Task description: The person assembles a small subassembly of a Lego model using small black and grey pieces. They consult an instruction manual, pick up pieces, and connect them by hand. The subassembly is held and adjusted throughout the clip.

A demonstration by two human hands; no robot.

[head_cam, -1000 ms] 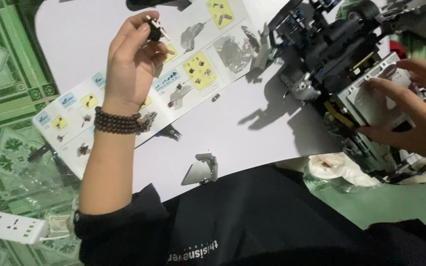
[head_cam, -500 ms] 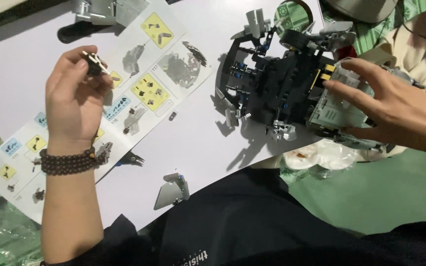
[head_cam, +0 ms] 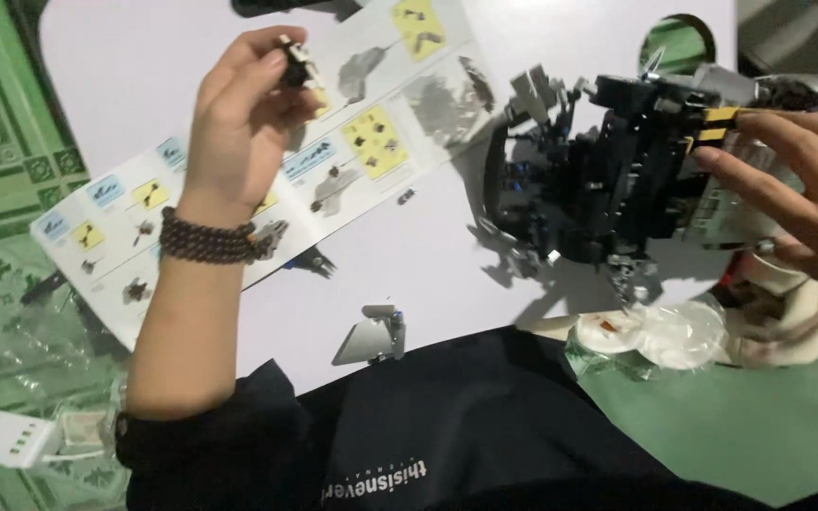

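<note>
Small dark brick piece point(head_cam: 293, 59) is pinched between the thumb and fingertips of the left hand point(head_cam: 243, 123), which is raised above the white tabletop point(head_cam: 125, 85) with its fingers curled closed around the piece. A string of dark brown beads point(head_cam: 208, 241) is worn on that wrist. Beneath the hand, a long folded instruction sheet point(head_cam: 371, 142) with yellow and blue panels is laid diagonally across the table.

The right hand point(head_cam: 797, 199) is spread, fingers extended but bent, and is pressed against the pale side of a large black brick-built model point(head_cam: 608, 180), which is gripped and stands on the table's right part. Grey and black loose parts are seen around the model's left edge.

A grey wedge-shaped part point(head_cam: 371, 336) is found near the table's front edge, well apart from both hands. A small dark piece point(head_cam: 407, 197) lies on the sheet. Crumpled clear plastic bags point(head_cam: 655, 336) are noted just below the model. A white power strip point(head_cam: 2, 431) rests on the green patterned floor at lower left.
</note>
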